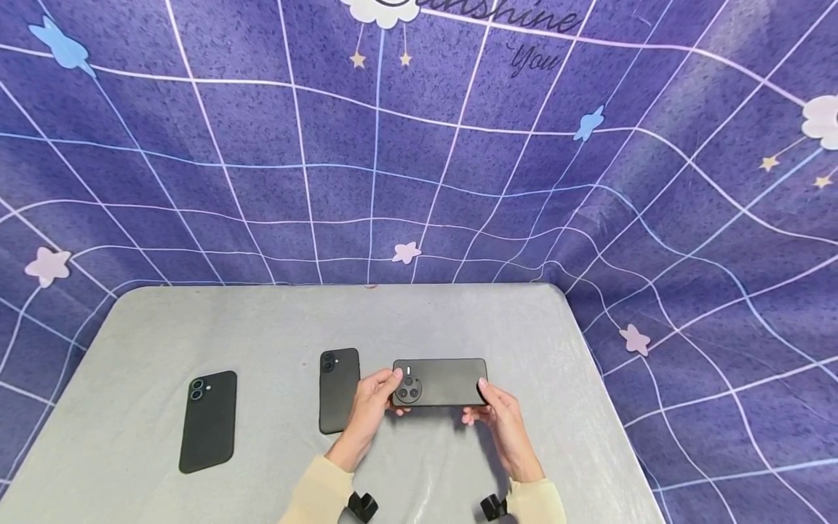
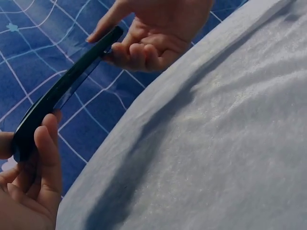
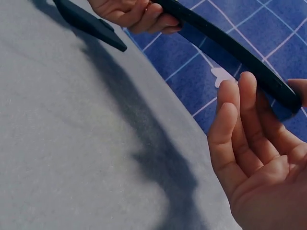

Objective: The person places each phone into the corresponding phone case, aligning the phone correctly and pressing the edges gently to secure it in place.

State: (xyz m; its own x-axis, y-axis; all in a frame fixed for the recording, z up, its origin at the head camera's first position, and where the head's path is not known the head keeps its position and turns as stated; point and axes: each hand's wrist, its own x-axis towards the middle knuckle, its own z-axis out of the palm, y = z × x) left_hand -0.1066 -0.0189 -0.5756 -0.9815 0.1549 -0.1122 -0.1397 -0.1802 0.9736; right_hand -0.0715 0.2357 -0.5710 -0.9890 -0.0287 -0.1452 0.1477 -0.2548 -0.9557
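Note:
A dark smartphone (image 1: pixel 448 382) with a round camera module at its left end is held sideways above the table, its back facing the head camera. My left hand (image 1: pixel 372 406) grips the camera end, thumb on top and fingers beneath. At the opposite end my right hand (image 1: pixel 505 422) pinches the phone between thumb and fingers. Both wrist views show this phone (image 2: pixel 67 86) nearly edge-on, a glossy underside reflecting the blue cloth. Just left of my left hand lies a second black phone (image 1: pixel 337 400), back up, partly overlapped by that hand.
A third black phone (image 1: pixel 209 426) lies back up farther left on the grey-covered table (image 1: pixel 275 327). Purple cloth (image 1: pixel 340 145) with a grid, stars and clouds hangs behind and at the sides. Dark wrist mounts (image 1: pixel 362 507) sit at the cream sleeves (image 1: pixel 319 489).

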